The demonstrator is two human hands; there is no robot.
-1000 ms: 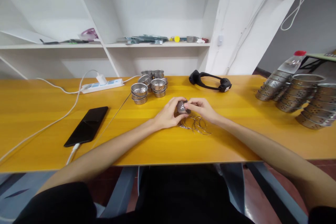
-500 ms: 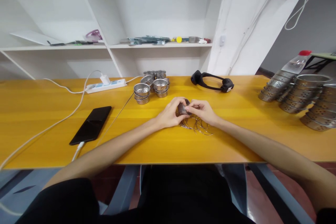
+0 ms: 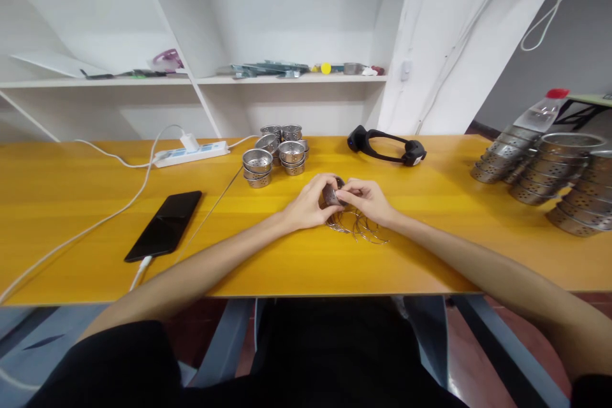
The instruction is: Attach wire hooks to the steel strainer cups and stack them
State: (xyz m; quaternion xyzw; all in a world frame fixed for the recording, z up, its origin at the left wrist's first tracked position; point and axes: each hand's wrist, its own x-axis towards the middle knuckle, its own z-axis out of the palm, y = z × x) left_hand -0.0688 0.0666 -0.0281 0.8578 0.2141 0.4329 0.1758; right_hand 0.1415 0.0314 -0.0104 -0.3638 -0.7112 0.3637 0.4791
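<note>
My left hand [image 3: 308,204] is wrapped round a small perforated metal cup [image 3: 331,195], which is tilted on its side above the table. At the cup's right edge my right hand [image 3: 367,199] is closed in a pinch, its thumb and fingertips against the metal. Whether those fingertips also hold something small, I cannot tell. Several thin curved metal wires [image 3: 366,229] lie loose on the table just below both hands. Beyond the left hand, more perforated cups [image 3: 258,161] stand in short stacks.
Tall stacks of perforated cups [image 3: 538,172] and a red-capped bottle [image 3: 542,109] stand at the right. A black head strap [image 3: 386,146] lies at the back. To the left are a phone [image 3: 165,224] on a white cable and a power strip [image 3: 191,153]. White shelves [image 3: 291,79] rise behind.
The view has shifted very slightly. Both hands stay on the cup in nearly the same pose, and the wires below look unmoved.
</note>
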